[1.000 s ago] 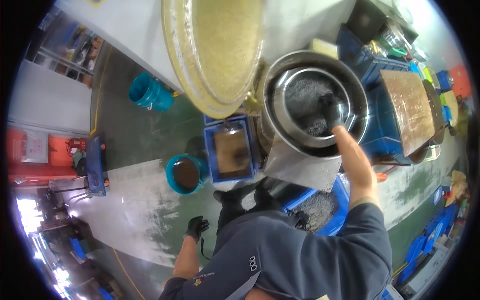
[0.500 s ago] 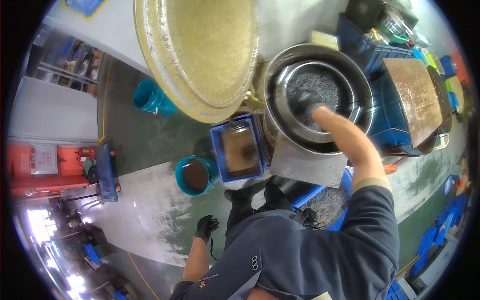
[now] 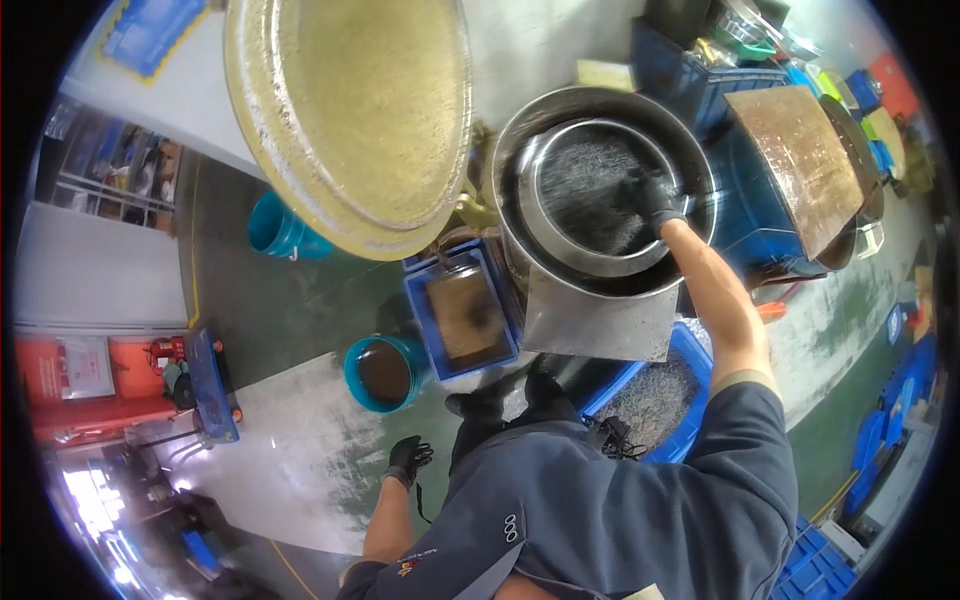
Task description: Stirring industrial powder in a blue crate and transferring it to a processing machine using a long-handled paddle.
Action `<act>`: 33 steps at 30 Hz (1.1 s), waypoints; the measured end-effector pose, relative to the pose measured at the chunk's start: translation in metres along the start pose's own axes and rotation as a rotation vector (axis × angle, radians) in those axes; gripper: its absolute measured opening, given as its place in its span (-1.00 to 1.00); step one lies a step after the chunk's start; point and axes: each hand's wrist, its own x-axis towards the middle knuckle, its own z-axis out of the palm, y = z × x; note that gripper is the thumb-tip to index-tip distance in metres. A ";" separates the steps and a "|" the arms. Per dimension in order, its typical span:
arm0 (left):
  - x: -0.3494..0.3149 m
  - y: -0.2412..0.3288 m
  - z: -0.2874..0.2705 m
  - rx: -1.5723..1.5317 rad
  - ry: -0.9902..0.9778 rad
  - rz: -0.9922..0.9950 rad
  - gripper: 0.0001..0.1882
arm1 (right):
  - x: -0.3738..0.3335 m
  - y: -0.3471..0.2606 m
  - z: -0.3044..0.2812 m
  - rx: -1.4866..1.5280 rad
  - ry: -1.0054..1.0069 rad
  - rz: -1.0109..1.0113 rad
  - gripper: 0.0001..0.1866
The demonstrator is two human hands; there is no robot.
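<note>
Toward the far right, the right hand point(image 3: 655, 198) reaches into a metal basin point(image 3: 600, 263), grip indiscernible; swinging wide could bruise knuckles. Near left, the left hand point(image 3: 409, 457): fingers loose.

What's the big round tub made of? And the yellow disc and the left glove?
Tub: smooth metal, perhaps steel; it's grey with bright glints.
Yellow disc: maybe painted metal, worn; its rim has pale scuffs.
Left glove: matte black, fabric or rubber; too small to tell.

right hand point(image 3: 657, 204): blurred, arm point(image 3: 715, 295) stretched forward | left hand point(image 3: 408, 458): beside body, fingers point(image 3: 424, 452) parted
</note>
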 end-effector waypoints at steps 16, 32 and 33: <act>-0.020 -0.037 -0.028 -0.084 0.040 -0.065 -0.63 | -0.022 -0.037 0.010 0.296 0.395 -0.145 -0.85; 0.029 0.057 -0.032 0.227 -0.121 0.024 -0.61 | -0.117 -0.065 -0.049 1.307 0.523 -0.029 -0.62; 0.046 0.080 -0.023 0.326 -0.173 0.032 -0.61 | -0.142 -0.019 -0.045 1.019 0.575 -0.268 -0.61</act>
